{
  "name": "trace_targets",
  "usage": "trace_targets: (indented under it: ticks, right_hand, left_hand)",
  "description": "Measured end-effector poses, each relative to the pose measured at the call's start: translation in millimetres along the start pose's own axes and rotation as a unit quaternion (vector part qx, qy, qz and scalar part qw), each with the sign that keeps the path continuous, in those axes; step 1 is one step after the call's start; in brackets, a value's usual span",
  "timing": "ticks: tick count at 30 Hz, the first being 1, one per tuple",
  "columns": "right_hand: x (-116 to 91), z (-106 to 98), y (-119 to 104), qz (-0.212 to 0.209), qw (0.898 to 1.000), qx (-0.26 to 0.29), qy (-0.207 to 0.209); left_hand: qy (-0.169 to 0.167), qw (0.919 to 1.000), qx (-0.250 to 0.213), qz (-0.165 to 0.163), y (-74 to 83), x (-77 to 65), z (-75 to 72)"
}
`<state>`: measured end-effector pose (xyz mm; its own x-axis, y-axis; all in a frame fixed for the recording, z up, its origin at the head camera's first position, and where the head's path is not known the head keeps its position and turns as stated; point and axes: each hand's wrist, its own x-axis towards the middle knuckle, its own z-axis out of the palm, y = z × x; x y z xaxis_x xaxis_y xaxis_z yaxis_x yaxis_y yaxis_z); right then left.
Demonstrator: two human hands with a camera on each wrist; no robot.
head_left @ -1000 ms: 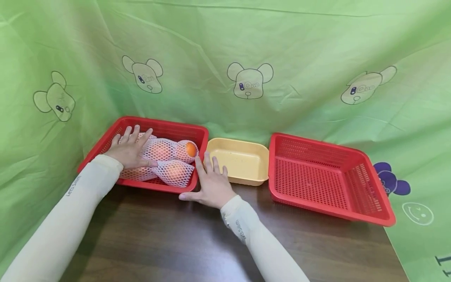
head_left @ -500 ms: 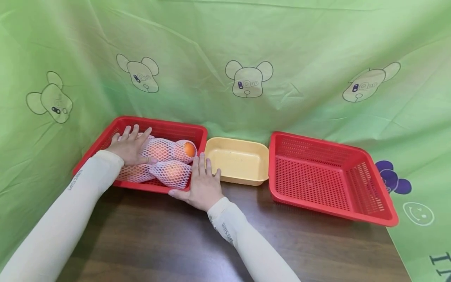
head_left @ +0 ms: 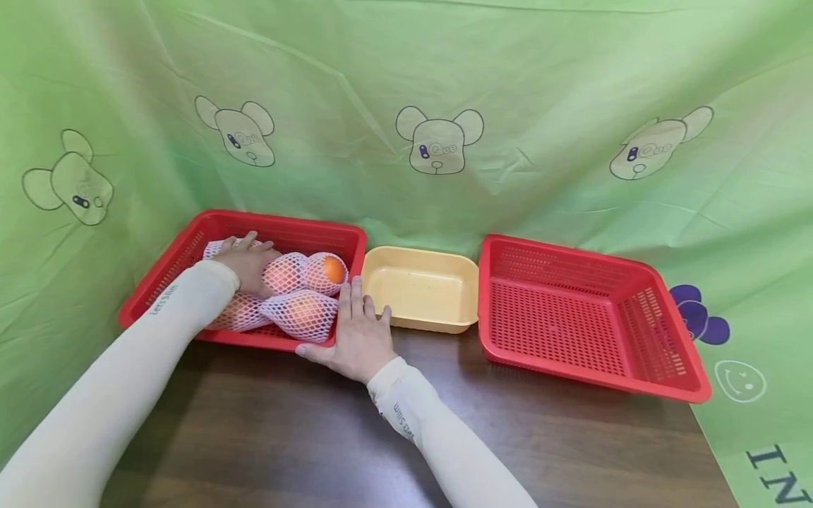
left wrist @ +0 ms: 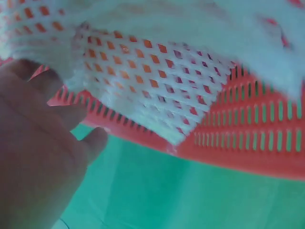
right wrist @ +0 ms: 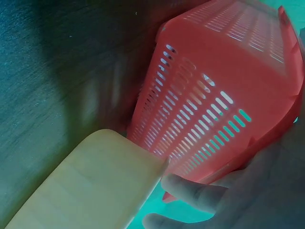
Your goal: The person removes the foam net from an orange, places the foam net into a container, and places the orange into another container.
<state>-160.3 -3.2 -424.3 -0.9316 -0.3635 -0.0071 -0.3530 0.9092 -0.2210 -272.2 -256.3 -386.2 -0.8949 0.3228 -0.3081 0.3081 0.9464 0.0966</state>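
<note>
Several oranges in white foam nets lie in the left red basket (head_left: 273, 219); the bare top of one orange (head_left: 332, 269) shows through its net. My left hand (head_left: 246, 267) reaches down among them at the back left, its fingertips partly hidden in the head view. In the left wrist view its loosely bent fingers lie against a foam net (left wrist: 138, 71), not closed round the fruit. My right hand (head_left: 362, 340) rests at the basket's front right corner, fingers straight along the right rim and thumb spread over the front rim.
A yellow tray (head_left: 419, 323) stands right of the left basket, close to my right fingers. Beyond it is a second red basket (head_left: 559, 331) with a slotted wall. All stand on a brown wooden table (head_left: 305, 437) against a green cloth (head_left: 336, 141) with printed bear heads.
My left hand has moved slightly right and lower among the oranges, its fingers less spread. The right hand has come left onto the basket's corner. The view has shifted a little.
</note>
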Motion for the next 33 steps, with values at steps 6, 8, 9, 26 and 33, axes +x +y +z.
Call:
trace_targets:
  ticks: [6, 8, 9, 26, 33]
  right_hand:
    - [-1, 1, 0, -0.004, 1.0, 0.003, 0.005]
    - [-2, 1, 0, -0.003, 1.0, 0.001, 0.008]
    - [-2, 1, -1, -0.004, 1.0, 0.0, 0.01]
    - [-2, 1, 1, 0.0, 1.0, 0.007, 0.008]
    - [-2, 0, 0, 0.001, 1.0, 0.011, 0.005]
  left_hand:
    - [0.005, 0.9999, 0.013, 0.006, 1.2, 10.1, 12.4]
    - [0.013, 0.9998, 0.008, 0.01, 0.3, 12.2, 15.2]
    - [0.019, 0.9997, 0.003, 0.012, -0.3, 12.7, 15.9]
    - [0.076, 0.9949, -0.067, 0.002, -10.3, -1.1, -7.5]
    - [0.063, 0.9912, -0.114, -0.022, -13.5, -9.4, -19.1]
